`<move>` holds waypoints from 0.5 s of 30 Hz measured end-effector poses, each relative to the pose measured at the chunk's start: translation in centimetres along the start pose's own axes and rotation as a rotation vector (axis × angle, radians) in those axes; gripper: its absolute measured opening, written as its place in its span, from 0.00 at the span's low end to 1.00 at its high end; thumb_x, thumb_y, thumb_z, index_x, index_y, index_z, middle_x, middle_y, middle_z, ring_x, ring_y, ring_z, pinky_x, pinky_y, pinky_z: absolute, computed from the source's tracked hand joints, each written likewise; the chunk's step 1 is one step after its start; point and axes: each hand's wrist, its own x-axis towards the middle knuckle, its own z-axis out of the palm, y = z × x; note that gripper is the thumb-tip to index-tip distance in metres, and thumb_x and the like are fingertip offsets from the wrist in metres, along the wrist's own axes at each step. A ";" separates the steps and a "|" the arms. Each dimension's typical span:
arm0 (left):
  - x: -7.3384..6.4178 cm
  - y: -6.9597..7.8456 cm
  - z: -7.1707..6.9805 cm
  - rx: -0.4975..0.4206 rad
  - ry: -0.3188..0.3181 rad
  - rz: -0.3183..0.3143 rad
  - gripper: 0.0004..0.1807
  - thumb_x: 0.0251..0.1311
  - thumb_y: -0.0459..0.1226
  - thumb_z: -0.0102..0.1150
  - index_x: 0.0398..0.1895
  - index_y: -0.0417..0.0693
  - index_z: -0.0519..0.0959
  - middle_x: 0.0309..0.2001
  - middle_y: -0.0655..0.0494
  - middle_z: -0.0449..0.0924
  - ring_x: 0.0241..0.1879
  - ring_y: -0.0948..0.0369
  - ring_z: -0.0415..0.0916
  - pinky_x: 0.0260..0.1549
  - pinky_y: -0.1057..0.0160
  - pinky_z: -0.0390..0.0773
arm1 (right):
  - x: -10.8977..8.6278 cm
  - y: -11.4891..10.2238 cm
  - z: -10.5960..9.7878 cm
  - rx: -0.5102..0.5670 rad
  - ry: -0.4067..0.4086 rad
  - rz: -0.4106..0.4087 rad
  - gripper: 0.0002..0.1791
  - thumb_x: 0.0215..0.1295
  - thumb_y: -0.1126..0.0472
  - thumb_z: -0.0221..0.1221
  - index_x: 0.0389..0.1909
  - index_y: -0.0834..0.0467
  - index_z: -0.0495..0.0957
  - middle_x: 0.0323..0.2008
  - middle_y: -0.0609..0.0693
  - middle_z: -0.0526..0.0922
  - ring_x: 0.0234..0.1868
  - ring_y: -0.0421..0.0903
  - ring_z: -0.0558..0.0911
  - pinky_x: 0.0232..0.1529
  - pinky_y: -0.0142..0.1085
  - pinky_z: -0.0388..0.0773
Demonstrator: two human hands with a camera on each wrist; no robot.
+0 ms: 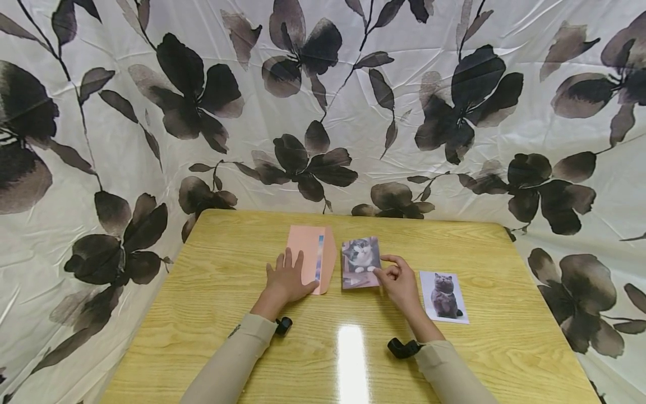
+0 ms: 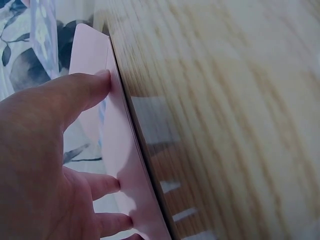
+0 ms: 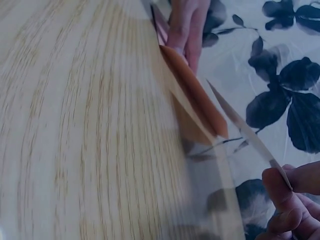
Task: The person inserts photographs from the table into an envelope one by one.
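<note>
A pink envelope (image 1: 307, 237) lies on the table with its flap unfolded to the right and a bluish strip along it. My left hand (image 1: 286, 280) rests on the envelope, fingers spread and thumb on its lower part; the left wrist view shows the thumb and fingertips touching the paper. Just right of it, my right hand (image 1: 401, 283) pinches the right edge of a cat photo card (image 1: 360, 261) between thumb and finger. In the right wrist view the card (image 3: 247, 132) is seen edge-on, tilted and raised off the table.
A second card with a grey sitting cat (image 1: 444, 297) lies on the table to the right of my right hand. The yellow wooden table (image 1: 202, 314) ends at a floral cloth (image 1: 383, 123) hanging behind it. A bright light reflection shows near the front.
</note>
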 end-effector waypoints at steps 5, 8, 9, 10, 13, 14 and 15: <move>0.0 0.0 -0.1 -0.002 -0.001 -0.002 0.55 0.72 0.66 0.58 0.89 0.44 0.49 0.86 0.32 0.40 0.85 0.35 0.42 0.74 0.23 0.49 | 0.2 -0.2 0.7 0.016 0.001 -0.007 0.21 0.71 0.67 0.70 0.62 0.64 0.80 0.26 0.59 0.85 0.22 0.36 0.71 0.26 0.29 0.67; -0.1 0.1 -0.2 0.003 -0.003 -0.004 0.56 0.72 0.66 0.57 0.89 0.45 0.49 0.86 0.32 0.40 0.85 0.35 0.41 0.74 0.23 0.49 | 0.2 -0.4 1.1 0.033 -0.006 0.001 0.20 0.71 0.68 0.69 0.62 0.64 0.80 0.27 0.59 0.85 0.22 0.37 0.71 0.27 0.29 0.67; -0.1 0.1 -0.2 0.000 -0.001 -0.003 0.56 0.71 0.66 0.58 0.89 0.44 0.49 0.86 0.32 0.40 0.85 0.35 0.42 0.74 0.23 0.49 | 0.2 -0.5 1.2 0.040 -0.009 0.001 0.20 0.71 0.68 0.69 0.62 0.64 0.80 0.27 0.59 0.86 0.22 0.37 0.71 0.28 0.29 0.68; -0.1 0.1 -0.1 0.000 -0.001 -0.002 0.56 0.71 0.66 0.58 0.89 0.44 0.49 0.86 0.32 0.40 0.85 0.35 0.42 0.74 0.23 0.49 | 0.2 -0.6 1.3 0.045 -0.011 0.001 0.20 0.71 0.68 0.69 0.62 0.64 0.80 0.27 0.58 0.86 0.23 0.37 0.71 0.28 0.29 0.68; -0.1 0.1 -0.2 -0.003 -0.007 0.000 0.56 0.72 0.66 0.57 0.89 0.45 0.49 0.86 0.32 0.40 0.85 0.35 0.41 0.74 0.23 0.48 | 0.2 -0.7 1.7 0.058 -0.012 -0.001 0.20 0.71 0.68 0.69 0.62 0.64 0.80 0.26 0.56 0.85 0.22 0.37 0.71 0.27 0.29 0.69; -0.1 0.1 -0.2 -0.003 -0.009 0.000 0.56 0.72 0.66 0.57 0.89 0.45 0.48 0.86 0.32 0.40 0.85 0.35 0.41 0.74 0.23 0.48 | 0.3 -0.7 1.8 0.061 -0.011 -0.006 0.20 0.71 0.68 0.69 0.62 0.65 0.80 0.26 0.56 0.85 0.22 0.37 0.72 0.27 0.29 0.69; -0.1 0.1 -0.2 -0.003 -0.011 0.001 0.56 0.72 0.66 0.57 0.89 0.45 0.48 0.86 0.32 0.39 0.85 0.35 0.40 0.74 0.23 0.48 | 0.3 -0.7 1.9 0.064 -0.012 -0.009 0.20 0.71 0.68 0.69 0.62 0.65 0.80 0.26 0.56 0.85 0.22 0.37 0.72 0.27 0.29 0.69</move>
